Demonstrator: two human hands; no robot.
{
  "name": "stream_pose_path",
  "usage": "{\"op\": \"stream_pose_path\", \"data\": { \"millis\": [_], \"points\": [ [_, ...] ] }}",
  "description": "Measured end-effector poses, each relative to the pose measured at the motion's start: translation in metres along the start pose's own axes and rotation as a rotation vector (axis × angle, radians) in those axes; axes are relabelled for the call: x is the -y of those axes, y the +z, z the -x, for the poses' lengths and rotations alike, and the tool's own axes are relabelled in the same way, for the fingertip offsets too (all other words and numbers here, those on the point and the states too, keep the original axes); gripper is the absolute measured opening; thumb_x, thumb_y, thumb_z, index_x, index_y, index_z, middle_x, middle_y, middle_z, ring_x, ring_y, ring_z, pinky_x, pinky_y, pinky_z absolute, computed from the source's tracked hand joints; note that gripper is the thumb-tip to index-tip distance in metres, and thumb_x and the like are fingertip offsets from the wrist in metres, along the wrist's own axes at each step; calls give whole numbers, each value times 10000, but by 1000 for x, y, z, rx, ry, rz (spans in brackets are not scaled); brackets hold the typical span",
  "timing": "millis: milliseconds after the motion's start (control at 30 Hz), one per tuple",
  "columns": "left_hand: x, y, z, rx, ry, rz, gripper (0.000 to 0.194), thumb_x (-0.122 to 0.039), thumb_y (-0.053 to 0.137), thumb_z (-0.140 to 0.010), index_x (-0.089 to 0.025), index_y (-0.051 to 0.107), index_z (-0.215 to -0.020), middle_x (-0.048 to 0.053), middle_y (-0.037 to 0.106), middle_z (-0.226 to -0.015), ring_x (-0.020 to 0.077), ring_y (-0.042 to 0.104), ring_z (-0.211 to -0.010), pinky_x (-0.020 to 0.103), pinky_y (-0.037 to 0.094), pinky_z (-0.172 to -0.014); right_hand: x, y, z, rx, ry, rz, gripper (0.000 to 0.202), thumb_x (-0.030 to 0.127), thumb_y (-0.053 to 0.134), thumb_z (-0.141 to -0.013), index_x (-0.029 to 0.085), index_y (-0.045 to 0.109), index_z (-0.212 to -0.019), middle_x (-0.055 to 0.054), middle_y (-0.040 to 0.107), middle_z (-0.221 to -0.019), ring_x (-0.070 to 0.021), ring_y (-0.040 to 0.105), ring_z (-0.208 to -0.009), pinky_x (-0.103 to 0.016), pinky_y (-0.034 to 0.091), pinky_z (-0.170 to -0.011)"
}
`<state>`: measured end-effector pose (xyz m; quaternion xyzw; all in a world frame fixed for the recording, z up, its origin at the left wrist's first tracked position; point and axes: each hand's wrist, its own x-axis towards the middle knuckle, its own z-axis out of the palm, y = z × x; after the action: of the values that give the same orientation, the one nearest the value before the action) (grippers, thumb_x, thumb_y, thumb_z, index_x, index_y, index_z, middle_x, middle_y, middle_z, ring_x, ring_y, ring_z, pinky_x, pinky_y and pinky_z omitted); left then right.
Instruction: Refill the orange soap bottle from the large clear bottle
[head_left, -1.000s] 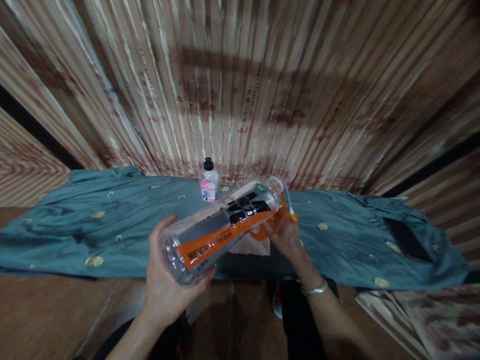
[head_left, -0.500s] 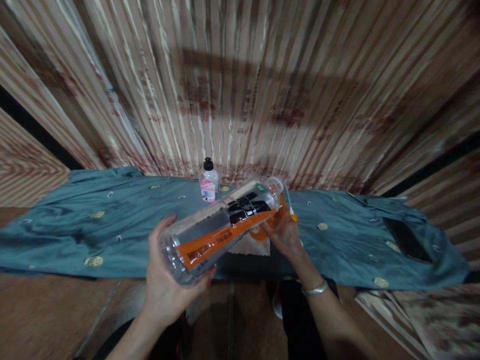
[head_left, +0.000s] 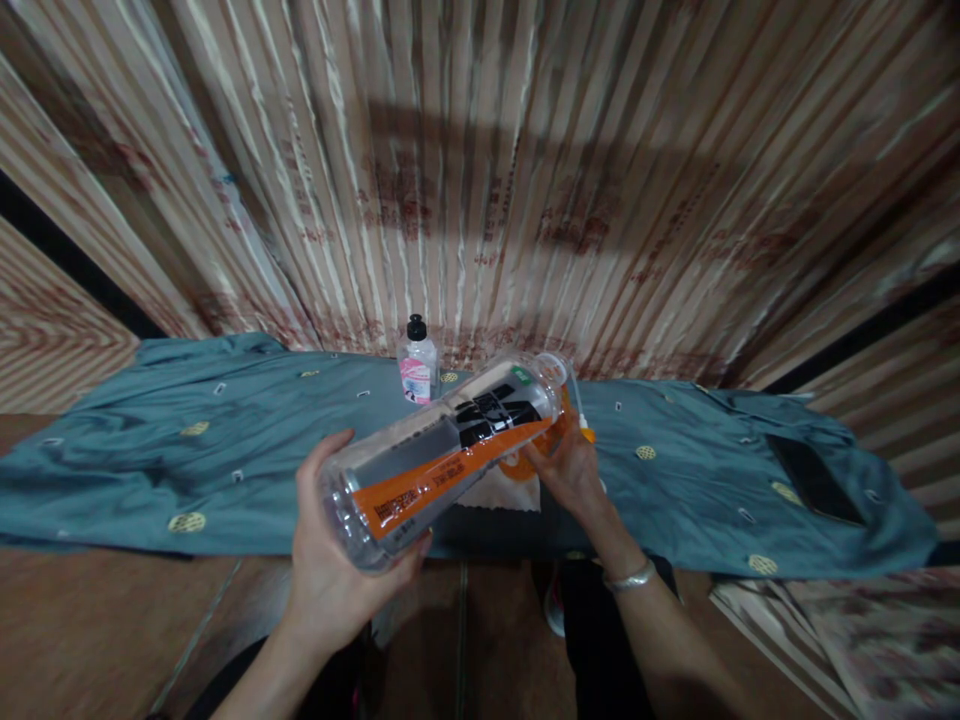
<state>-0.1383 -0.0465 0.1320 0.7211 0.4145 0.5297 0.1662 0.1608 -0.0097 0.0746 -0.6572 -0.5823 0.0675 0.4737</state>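
A large clear plastic bottle [head_left: 431, 465] with an orange and black label lies tilted in the air, its base at lower left and its neck raised to the right. My left hand [head_left: 337, 560] is wrapped around the base. At the neck end, my right hand [head_left: 570, 470] has its fingers closed around an orange and clear object [head_left: 517, 465], mostly hidden by the bottle and the fingers; I cannot make out its kind. Behind the big bottle stands a small clear bottle [head_left: 418, 375] with a black cap and a pink label.
A teal patterned cloth [head_left: 262, 440] covers the long surface. A pale cloth or paper [head_left: 502, 495] lies beneath the raised bottle. Far right rests a dark phone [head_left: 814, 480]. Striped, wrinkled curtain [head_left: 480, 180] hangs behind. Tiled floor [head_left: 180, 600] shows in front.
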Motion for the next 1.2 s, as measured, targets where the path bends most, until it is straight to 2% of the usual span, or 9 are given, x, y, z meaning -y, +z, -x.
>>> {"op": "stream_pose_path", "data": {
  "millis": [100,233,500,633,767,900,1033,1133,1200],
  "points": [
    [3,-1,3,7,-7,-8,977,-364,881,-730,-389,389,-1574,14,673,-1114,235,765,-805,386,698,-680,-1,1,0,-14,-17,5,732,616,676,-877,148,559,-1428,-210,773,-1239,-396,771,-1145,-559,631,-961],
    [4,-1,5,8,-26,-21,984,-388,884,-728,-342,382,-1573,18,673,-1126,238,765,-822,396,696,-701,-3,2,0,-24,-3,24,791,676,651,-881,111,558,-1425,-227,787,-1207,-383,786,-1103,-541,642,-933],
    [1,-1,2,28,15,-25,941,-357,865,-761,-253,373,-1557,19,692,-1118,204,769,-821,332,679,-703,-5,2,0,7,16,-1,793,658,699,-867,157,544,-1462,-190,781,-1260,-383,775,-1149,-533,626,-972],
    [-3,2,3,9,-66,-19,909,-334,857,-742,-247,397,-1521,9,699,-1091,212,763,-801,366,684,-699,-8,3,0,-4,19,38,823,671,708,-854,142,546,-1464,-186,787,-1210,-385,784,-1104,-521,631,-942],
    [-7,4,3,-25,-164,40,881,-367,842,-725,-229,422,-1486,10,704,-1059,232,765,-804,407,684,-721,-9,5,0,-26,-3,34,825,698,675,-871,124,551,-1452,-214,780,-1251,-391,776,-1138,-545,628,-965],
    [-9,6,3,-43,-214,65,901,-355,872,-657,-286,452,-1451,3,714,-1082,268,771,-841,475,687,-763,-9,5,1,-25,5,29,809,708,671,-870,123,568,-1420,-234,793,-1209,-393,790,-1076,-578,638,-930],
    [-17,11,4,-92,-286,124,873,-314,852,-631,-335,477,-1420,-14,724,-1086,269,763,-862,463,671,-787,-9,5,1,-10,-15,11,749,636,675,-883,150,556,-1440,-220,800,-1192,-393,794,-1058,-619,636,-924],
    [-27,15,4,-143,-366,193,850,-296,816,-629,-328,490,-1413,-23,725,-1061,262,750,-860,451,662,-802,-8,5,1,-21,-16,13,713,594,684,-877,191,554,-1451,-206,794,-1237,-396,785,-1106,-610,637,-949],
    [-32,17,3,-149,-407,228,864,-294,816,-612,-316,487,-1411,-25,726,-1044,261,746,-852,446,659,-807,-8,5,1,-22,-9,34,723,601,684,-867,180,557,-1441,-212,795,-1227,-401,785,-1103,-590,647,-931]
  ]
}}
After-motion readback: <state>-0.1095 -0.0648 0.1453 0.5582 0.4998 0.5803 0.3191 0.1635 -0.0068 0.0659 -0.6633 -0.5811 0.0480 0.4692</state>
